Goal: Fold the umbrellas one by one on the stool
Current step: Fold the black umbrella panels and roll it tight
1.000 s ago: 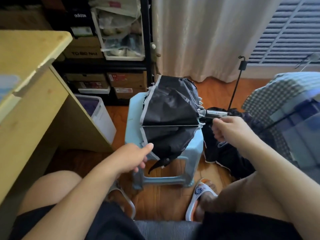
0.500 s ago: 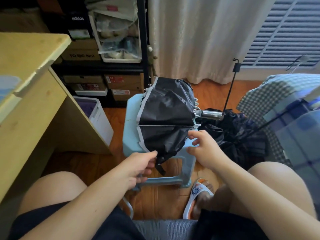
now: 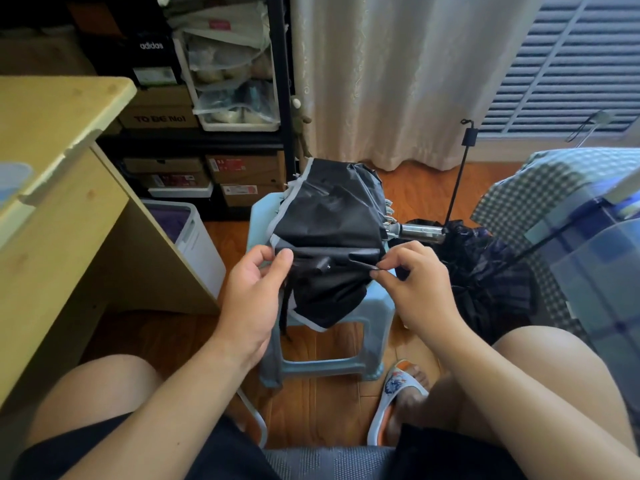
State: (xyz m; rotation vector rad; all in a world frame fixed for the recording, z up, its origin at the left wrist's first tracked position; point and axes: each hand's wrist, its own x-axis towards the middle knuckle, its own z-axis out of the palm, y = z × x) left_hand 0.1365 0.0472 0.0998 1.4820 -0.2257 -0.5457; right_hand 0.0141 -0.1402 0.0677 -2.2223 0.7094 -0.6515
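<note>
A black umbrella (image 3: pixel 329 233) covers the blue stool (image 3: pixel 375 327) on a wood floor (image 3: pixel 322 403) (curtain (image 3: pixel 391 74) behind). The left hand (image 3: pixel 254 289) pinches its near-left edge. The right hand (image 3: pixel 415 282) pinches a fold at the near-right.

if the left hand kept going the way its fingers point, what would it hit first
The left hand points up and right, already pinching the black umbrella on the stool; it would likely push straight into that canopy fabric.
</note>
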